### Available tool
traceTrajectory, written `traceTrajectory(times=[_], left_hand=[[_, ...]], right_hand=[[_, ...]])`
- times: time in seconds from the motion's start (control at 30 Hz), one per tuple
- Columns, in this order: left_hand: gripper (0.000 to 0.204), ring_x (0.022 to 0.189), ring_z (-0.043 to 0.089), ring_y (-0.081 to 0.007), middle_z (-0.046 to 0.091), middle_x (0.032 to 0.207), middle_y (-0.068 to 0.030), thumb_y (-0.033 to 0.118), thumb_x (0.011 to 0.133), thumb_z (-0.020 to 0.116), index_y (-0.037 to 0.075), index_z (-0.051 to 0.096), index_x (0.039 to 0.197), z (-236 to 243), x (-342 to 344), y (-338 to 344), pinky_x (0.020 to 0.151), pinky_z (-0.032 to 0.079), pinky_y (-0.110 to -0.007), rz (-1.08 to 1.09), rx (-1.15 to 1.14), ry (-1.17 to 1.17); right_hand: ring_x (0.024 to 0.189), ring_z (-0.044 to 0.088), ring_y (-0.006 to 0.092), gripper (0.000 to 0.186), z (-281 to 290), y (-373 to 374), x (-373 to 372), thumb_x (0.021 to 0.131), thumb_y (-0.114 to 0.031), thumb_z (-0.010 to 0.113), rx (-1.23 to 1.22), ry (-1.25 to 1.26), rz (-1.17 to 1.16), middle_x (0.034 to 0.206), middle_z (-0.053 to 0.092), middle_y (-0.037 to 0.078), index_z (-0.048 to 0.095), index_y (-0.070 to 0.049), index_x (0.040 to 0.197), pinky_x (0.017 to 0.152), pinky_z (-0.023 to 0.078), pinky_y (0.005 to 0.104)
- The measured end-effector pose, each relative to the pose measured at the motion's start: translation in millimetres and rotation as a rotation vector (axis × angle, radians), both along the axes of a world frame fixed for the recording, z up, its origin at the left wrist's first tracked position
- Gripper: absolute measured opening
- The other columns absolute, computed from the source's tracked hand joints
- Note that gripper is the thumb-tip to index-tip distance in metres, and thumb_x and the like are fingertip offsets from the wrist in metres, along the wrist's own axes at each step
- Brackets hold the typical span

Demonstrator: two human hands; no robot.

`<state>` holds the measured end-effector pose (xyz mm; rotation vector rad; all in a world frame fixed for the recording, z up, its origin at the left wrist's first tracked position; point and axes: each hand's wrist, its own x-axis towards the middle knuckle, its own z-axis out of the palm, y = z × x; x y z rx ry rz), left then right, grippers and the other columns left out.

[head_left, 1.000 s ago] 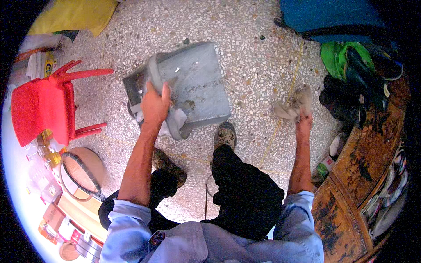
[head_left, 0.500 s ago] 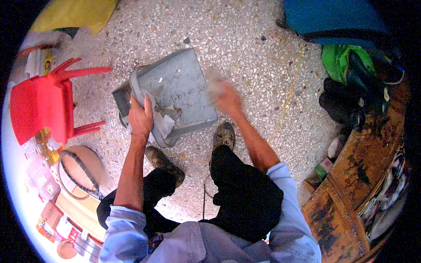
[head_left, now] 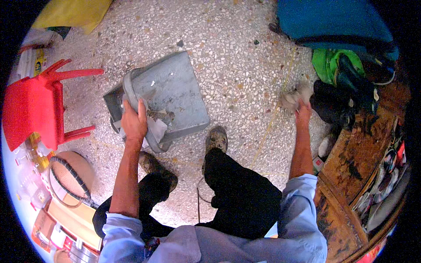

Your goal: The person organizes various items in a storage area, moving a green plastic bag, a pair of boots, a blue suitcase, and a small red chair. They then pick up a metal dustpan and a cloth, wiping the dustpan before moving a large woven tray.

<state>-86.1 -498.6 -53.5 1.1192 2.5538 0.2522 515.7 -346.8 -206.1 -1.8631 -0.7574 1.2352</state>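
My left hand (head_left: 134, 122) is wrapped round the curved handle of a grey metal dustpan (head_left: 186, 90), which rests on the speckled floor ahead of my feet. Inside the pan are dark dirt and scraps, including a crumpled white piece (head_left: 157, 128). Well out to the right, my right hand (head_left: 302, 115) is closed on a pale grey, tufted bundle (head_left: 294, 98). Motion blurs that bundle, so I cannot tell whether it is a brush or a cloth. It is near the floor, beside black shoes (head_left: 326, 98).
A red plastic chair (head_left: 35, 109) stands at the left, with a round woven basket (head_left: 72, 175) nearer me. Along the right are a worn brown wooden bench (head_left: 355, 162) and a green bag (head_left: 326, 65). A blue covered object (head_left: 333, 22) fills the far right.
My right hand has swung from beside the dustpan far to the right, carrying the pale bundle. My left hand still holds the dustpan handle. The whole view has shifted slightly.
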Motion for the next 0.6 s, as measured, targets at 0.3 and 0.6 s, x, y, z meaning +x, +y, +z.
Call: traceTrajectory(times=[0.3,0.6], left_hand=[[0.063,0.086,0.059,-0.0493,0.062,0.092,-0.0325,0.045,0.092,0.046,-0.008,0.042,0.124,-1,0,-3,0.077,0.044,-0.052,0.008,0.07,0.006],[0.061,0.088,0.059,-0.0489,0.061,0.094,-0.0333,0.042,0.092,0.049,-0.01,0.042,0.124,6,5,3,0.076,0.046,-0.05,0.025,0.004,-0.102]], right_hand=[[0.092,0.061,0.0188,0.036,-8,110,-107,0.085,-0.008,0.06,0.066,0.074,0.286,0.109,0.063,0.008,0.055,-0.001,0.119,0.077,0.051,0.0295],[0.102,0.059,0.0215,0.044,48,-6,-382,0.08,-0.015,0.068,0.056,0.19,1.638,0.111,0.063,0.01,0.056,-0.009,0.122,0.086,0.047,0.0337]])
